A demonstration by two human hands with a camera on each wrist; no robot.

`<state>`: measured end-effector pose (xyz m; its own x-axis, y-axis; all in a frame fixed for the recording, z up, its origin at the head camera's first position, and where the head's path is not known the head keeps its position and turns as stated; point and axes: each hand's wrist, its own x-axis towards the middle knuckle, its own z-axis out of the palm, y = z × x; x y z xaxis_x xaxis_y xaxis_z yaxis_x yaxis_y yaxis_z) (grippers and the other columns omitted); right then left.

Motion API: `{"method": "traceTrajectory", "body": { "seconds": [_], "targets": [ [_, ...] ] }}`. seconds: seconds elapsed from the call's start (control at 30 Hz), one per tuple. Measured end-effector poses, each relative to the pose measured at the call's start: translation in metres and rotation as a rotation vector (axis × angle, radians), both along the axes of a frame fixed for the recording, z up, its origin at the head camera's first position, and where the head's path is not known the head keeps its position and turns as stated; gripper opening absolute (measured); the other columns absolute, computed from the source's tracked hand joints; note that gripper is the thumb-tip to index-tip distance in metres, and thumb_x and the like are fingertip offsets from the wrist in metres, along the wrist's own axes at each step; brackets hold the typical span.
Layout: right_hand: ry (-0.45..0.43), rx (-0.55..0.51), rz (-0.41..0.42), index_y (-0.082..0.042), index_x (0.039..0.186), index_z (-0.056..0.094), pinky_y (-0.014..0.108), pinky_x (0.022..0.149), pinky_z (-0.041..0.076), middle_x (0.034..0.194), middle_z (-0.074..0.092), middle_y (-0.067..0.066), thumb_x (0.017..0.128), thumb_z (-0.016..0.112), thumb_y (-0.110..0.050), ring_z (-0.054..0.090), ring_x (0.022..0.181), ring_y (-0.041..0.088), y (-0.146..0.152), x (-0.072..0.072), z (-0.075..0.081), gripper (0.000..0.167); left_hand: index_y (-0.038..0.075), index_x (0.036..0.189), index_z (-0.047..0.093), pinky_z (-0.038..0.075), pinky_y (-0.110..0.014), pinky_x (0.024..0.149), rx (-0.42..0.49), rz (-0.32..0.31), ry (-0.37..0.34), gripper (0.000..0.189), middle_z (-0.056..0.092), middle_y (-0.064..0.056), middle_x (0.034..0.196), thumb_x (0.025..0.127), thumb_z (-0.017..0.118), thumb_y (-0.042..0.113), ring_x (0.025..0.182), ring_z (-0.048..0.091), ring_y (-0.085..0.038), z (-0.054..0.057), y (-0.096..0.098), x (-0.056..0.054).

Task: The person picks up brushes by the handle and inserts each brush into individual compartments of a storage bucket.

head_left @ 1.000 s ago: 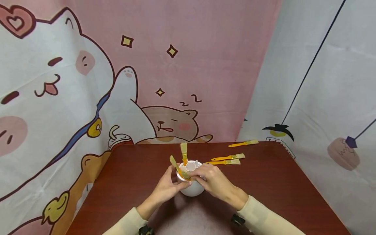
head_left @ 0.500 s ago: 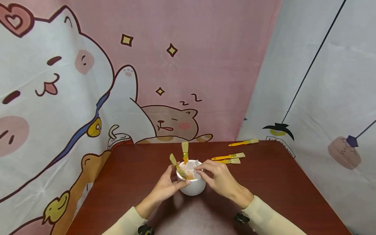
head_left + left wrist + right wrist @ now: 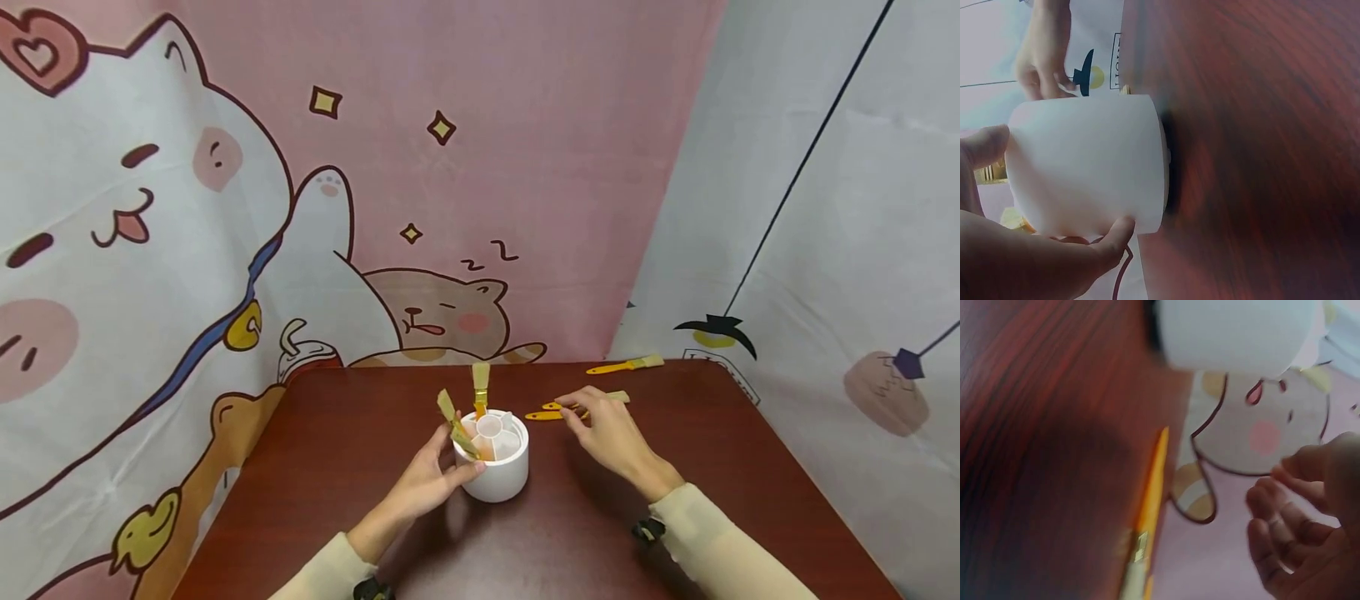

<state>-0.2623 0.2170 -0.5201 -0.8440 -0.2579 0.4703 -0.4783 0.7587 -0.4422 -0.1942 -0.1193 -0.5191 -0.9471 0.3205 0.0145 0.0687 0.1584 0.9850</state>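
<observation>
A white round holder (image 3: 504, 479) with a divided top stands on the table. Three brushes with pale bristles sit in it: one upright brush (image 3: 481, 382) at the back, and two leaning at the left, including a front brush (image 3: 464, 442). My left hand (image 3: 429, 477) grips the holder's left side, thumb on the front wall; the left wrist view shows its fingers around the white wall (image 3: 1088, 162). Right of the holder, my right hand (image 3: 611, 433) hovers over two yellow-handled brushes (image 3: 543, 416), fingers loosely bent with nothing between them. In the right wrist view a brush (image 3: 1152, 487) lies below that hand.
Another yellow-handled brush (image 3: 624, 367) lies at the back edge of the dark red-brown table (image 3: 720, 483). Behind the table hangs a pink and white cloth (image 3: 555, 167) printed with cartoon animals.
My right hand has left the holder's rim and moved right, over the brushes on the table. My left hand stays on the holder.
</observation>
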Motion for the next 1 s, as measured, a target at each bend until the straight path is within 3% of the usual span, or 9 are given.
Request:
{"method": "traceTrajectory", "body": {
  "seconds": [0.13, 0.27, 0.4, 0.53, 0.77, 0.87, 1.0],
  "targets": [
    [-0.122, 0.078, -0.059, -0.006, 0.127, 0.087, 0.044, 0.079, 0.067, 0.126, 0.082, 0.017, 0.104, 0.086, -0.012, 0.078, 0.092, 0.026, 0.010, -0.012, -0.013, 0.023, 0.001, 0.179, 0.032, 0.062, -0.049, 0.119, 0.004, 0.062, 0.035, 0.095, 0.049, -0.031, 0.177, 0.104, 0.087, 0.015, 0.155, 0.063, -0.049, -0.001, 0.006, 0.003],
    [-0.194, 0.149, -0.086, -0.001, 0.130, 0.085, 0.052, 0.084, 0.069, 0.133, 0.079, 0.022, 0.106, 0.084, -0.014, 0.078, 0.101, 0.032, 0.013, -0.021, -0.024, 0.028, 0.001, 0.174, 0.040, 0.058, -0.066, 0.121, -0.133, 0.252, 0.095, 0.105, 0.056, -0.029, 0.169, 0.093, 0.099, 0.032, 0.151, 0.064, -0.048, -0.002, 0.018, 0.011],
    [-0.215, 0.176, -0.111, 0.000, 0.129, 0.086, 0.056, 0.089, 0.070, 0.134, 0.078, 0.023, 0.107, 0.082, -0.015, 0.080, 0.111, 0.038, 0.014, -0.026, -0.034, 0.026, 0.003, 0.173, 0.043, 0.054, -0.066, 0.124, -0.283, 0.416, 0.115, 0.122, 0.055, -0.024, 0.165, 0.079, 0.106, 0.051, 0.152, 0.062, -0.044, -0.002, 0.033, 0.018],
    [-0.212, 0.195, -0.115, -0.001, 0.127, 0.087, 0.053, 0.083, 0.071, 0.134, 0.077, 0.024, 0.108, 0.081, -0.013, 0.081, 0.108, 0.039, 0.014, -0.028, -0.040, 0.024, 0.005, 0.171, 0.043, 0.052, -0.062, 0.125, -0.296, 0.485, 0.104, 0.127, 0.055, -0.021, 0.159, 0.075, 0.108, 0.055, 0.150, 0.063, -0.040, -0.001, 0.046, 0.021],
    [-0.197, 0.212, -0.099, 0.000, 0.125, 0.087, 0.051, 0.080, 0.071, 0.132, 0.076, 0.024, 0.108, 0.081, -0.013, 0.081, 0.103, 0.038, 0.015, -0.032, -0.044, 0.022, 0.002, 0.164, 0.046, 0.052, -0.064, 0.125, -0.270, 0.497, 0.122, 0.114, 0.058, -0.020, 0.157, 0.078, 0.108, 0.045, 0.148, 0.064, -0.041, -0.001, 0.051, 0.019],
    [-0.211, 0.219, -0.094, 0.001, 0.127, 0.087, 0.049, 0.078, 0.070, 0.131, 0.075, 0.024, 0.108, 0.081, -0.013, 0.079, 0.092, 0.032, 0.016, -0.032, -0.044, 0.024, 0.003, 0.161, 0.049, 0.051, -0.063, 0.125, -0.241, 0.463, 0.131, 0.107, 0.060, -0.019, 0.156, 0.080, 0.107, 0.039, 0.148, 0.065, -0.041, 0.000, 0.047, 0.018],
    [-0.225, 0.229, -0.085, 0.001, 0.125, 0.087, 0.050, 0.079, 0.070, 0.129, 0.075, 0.024, 0.108, 0.082, -0.014, 0.078, 0.091, 0.032, 0.018, -0.030, -0.042, 0.023, 0.005, 0.160, 0.050, 0.053, -0.061, 0.122, -0.176, 0.377, 0.115, 0.096, 0.065, -0.018, 0.154, 0.084, 0.104, 0.030, 0.143, 0.067, -0.037, 0.002, 0.038, 0.016]
  ]
}}
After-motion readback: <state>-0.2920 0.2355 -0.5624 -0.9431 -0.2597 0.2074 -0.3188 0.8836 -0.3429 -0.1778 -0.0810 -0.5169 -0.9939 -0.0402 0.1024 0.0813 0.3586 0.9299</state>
